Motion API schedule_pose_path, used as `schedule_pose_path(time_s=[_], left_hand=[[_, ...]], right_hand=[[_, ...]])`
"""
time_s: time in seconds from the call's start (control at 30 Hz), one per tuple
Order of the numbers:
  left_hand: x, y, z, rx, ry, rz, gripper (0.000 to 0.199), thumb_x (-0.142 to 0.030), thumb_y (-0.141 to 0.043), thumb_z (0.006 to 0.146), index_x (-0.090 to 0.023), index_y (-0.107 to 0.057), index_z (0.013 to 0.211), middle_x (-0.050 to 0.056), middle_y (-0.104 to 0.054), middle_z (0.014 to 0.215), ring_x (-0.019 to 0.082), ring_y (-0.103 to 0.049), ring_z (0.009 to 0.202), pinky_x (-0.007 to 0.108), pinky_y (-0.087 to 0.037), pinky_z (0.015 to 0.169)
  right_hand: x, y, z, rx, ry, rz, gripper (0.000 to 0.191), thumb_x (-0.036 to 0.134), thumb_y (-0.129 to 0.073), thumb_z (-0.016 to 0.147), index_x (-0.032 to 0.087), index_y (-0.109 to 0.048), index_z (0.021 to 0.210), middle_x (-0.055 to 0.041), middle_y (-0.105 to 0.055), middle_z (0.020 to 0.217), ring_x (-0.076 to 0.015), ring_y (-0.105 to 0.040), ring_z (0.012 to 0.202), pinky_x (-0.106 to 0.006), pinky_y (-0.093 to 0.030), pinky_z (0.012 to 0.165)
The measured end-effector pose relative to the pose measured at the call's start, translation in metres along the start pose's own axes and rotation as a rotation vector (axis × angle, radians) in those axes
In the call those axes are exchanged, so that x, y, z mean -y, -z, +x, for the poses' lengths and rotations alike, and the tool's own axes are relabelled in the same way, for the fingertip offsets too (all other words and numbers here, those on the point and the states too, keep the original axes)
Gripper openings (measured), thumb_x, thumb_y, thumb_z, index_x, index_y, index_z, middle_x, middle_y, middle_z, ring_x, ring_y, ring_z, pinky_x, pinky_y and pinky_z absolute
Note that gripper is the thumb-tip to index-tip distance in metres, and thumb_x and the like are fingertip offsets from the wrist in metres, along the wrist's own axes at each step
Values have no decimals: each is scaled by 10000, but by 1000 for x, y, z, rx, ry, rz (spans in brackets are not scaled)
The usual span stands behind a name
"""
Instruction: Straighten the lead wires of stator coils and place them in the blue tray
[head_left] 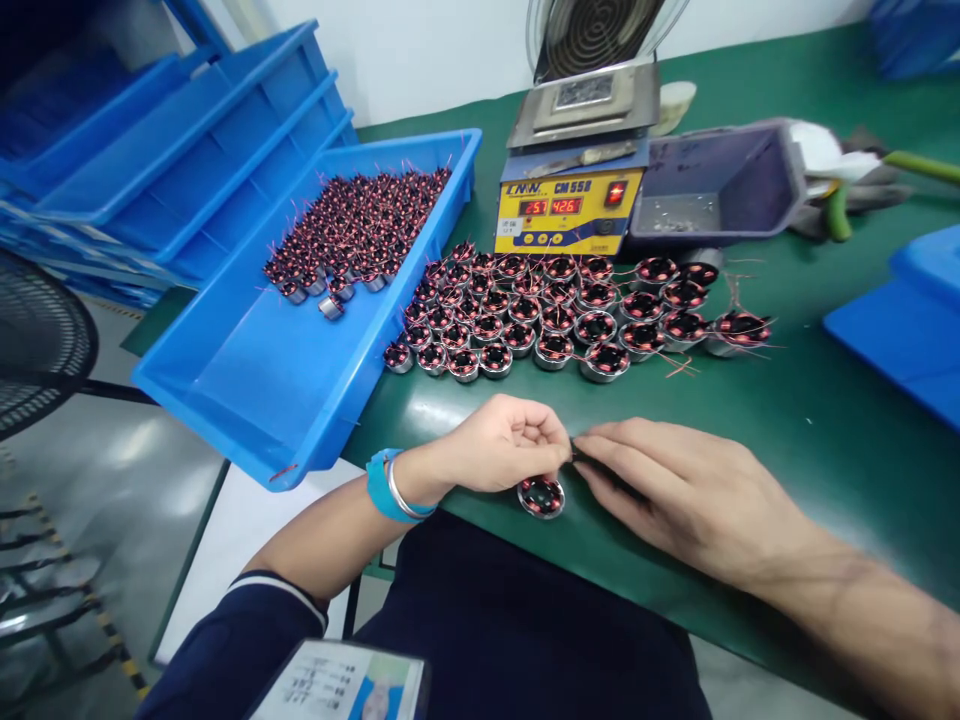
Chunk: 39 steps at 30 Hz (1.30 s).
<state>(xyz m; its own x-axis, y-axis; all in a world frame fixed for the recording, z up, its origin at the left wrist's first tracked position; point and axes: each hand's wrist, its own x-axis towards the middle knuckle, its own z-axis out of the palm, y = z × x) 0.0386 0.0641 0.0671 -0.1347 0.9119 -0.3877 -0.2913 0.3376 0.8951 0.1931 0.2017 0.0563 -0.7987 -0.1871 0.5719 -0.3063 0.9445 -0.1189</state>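
A small motor stator (541,497), with copper windings inside a silvery ring, sits on the green table just under my left hand. My left hand (510,445) is closed in a pinch above its upper edge. The fingers of my right hand (667,485) are drawn together and meet the left fingertips. A tiny dark bit shows where the two hands come together, too small to name. Beyond my hands stand rows of similar stators (519,338), several with loose red wire ends sticking out.
A blue bin (247,345) at left holds many stators. At the back stands a yellow heated solder pot (568,212) with a lit display, beside a grey-purple tray (716,185). Blue bins (187,150) are stacked far left; another blue container (900,330) is at right.
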Motion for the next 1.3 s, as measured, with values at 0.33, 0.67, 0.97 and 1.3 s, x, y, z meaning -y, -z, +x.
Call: schedule_pose_path(time_s=[0.33,0.67,0.97,1.3], left_hand=[[2,0,-1,23,9,14,72,-107,-676,716,-134,-612,700,-35,-601,543,66,-534,483,173,-429,504],[3,0,-1,11,-7,23,78,-96,-671,721,-132,-611,687,-35,-603,543,60,-527,490,165,-441,513],[4,1,0,28,-2,8,90,-103,-693,720,-130,-611,692,-29,-605,549,66,-551,496,163,-439,509],[8,0,1,-23,-15,-38,123,-101,-718,718,-128,-605,677,-20,-623,543,65,-555,481,159,-441,486]], right_hand=[[6,-1,4,359,-711,956,405,432,-399,1059,204,-538,755,-1,-602,546,-130,-587,458,-238,-482,488],[0,-5,-12,114,-160,192,353,248,-351,1066,197,-673,931,-86,-734,837,-191,-653,698,-321,-483,626],[4,-5,-6,67,-196,201,197,252,-476,1036,191,-645,956,-67,-736,859,-161,-667,686,-280,-474,595],[-17,9,-7,69,-415,228,190,236,-486,1025,222,-558,850,-45,-653,738,-139,-606,608,-269,-479,580]])
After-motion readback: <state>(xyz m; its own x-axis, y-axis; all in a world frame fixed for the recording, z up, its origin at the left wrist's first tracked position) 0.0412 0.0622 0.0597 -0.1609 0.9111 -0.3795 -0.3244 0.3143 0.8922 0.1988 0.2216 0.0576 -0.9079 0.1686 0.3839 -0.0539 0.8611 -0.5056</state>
